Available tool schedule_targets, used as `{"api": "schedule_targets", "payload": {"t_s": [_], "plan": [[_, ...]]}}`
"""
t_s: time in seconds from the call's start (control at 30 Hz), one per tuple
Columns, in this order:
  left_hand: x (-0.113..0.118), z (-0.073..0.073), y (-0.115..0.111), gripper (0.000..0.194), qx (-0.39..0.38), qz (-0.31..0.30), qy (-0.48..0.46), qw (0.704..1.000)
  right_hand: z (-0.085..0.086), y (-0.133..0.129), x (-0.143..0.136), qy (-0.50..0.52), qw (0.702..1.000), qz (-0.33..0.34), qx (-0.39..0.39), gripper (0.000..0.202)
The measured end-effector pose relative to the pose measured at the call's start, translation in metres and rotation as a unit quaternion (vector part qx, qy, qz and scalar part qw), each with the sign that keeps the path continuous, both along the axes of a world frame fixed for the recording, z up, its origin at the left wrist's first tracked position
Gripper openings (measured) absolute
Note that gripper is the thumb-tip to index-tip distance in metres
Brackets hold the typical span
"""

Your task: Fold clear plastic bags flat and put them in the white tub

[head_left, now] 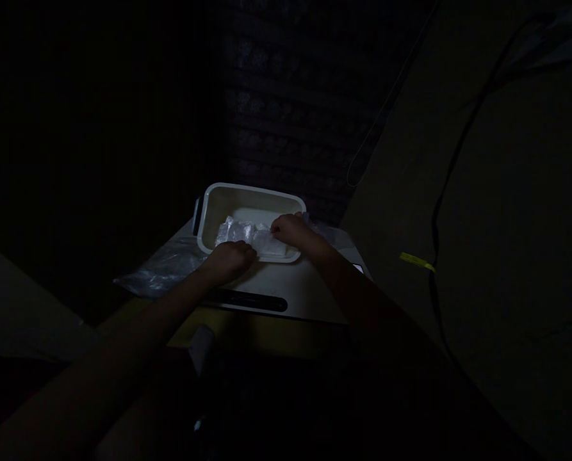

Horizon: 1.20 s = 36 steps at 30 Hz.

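A pale rectangular tub [254,189] stands on a light table. Inside its near part lies a shiny, clear plastic packet [240,232] with whitish material. My left hand [230,261] is closed at the tub's near rim, its fingers curled at the packet's near edge. Over the tub's right side reaches my right hand [290,230], with its fingers pinched on the upper right part of the packet. The picture is very dark, and the fingertips are hard to make out.
Crumpled clear plastic [163,266] lies left of the tub on the table [309,291]. A dark strip [250,299] runs along the table's front edge. To the right, a black cable [435,224] hangs with a yellow tag [416,260].
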<state>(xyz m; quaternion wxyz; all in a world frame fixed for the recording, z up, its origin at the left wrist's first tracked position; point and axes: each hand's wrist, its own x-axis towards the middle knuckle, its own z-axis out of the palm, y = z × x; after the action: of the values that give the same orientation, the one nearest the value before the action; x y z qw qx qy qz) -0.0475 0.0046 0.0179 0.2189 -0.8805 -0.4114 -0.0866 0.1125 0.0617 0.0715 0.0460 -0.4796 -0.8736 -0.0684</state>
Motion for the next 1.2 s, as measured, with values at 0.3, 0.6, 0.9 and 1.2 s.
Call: {"api": "schedule_targets", "payload": {"t_s": [0.3, 0.6, 0.9, 1.2], "plan": [[-0.001, 0.000, 0.004, 0.021, 0.067, 0.021, -0.032, 0.997, 0.010, 0.007, 0.003, 0.076, 0.986, -0.020, 0.147, 0.025], [0.010, 0.002, 0.027, 0.033, 0.086, 0.085, -0.150, 0.981, -0.017, -0.001, 0.080, 0.174, 0.954, -0.202, 0.134, 0.028], [0.029, -0.005, 0.032, 0.063, 0.060, 0.146, -0.166, 0.974, -0.068, 0.005, 0.109, 0.104, 0.939, -0.327, 0.027, 0.028], [0.048, -0.004, 0.015, 0.046, 0.046, 0.006, -0.113, 0.993, -0.095, 0.031, 0.105, 0.090, 0.928, -0.357, 0.063, 0.022]]}}
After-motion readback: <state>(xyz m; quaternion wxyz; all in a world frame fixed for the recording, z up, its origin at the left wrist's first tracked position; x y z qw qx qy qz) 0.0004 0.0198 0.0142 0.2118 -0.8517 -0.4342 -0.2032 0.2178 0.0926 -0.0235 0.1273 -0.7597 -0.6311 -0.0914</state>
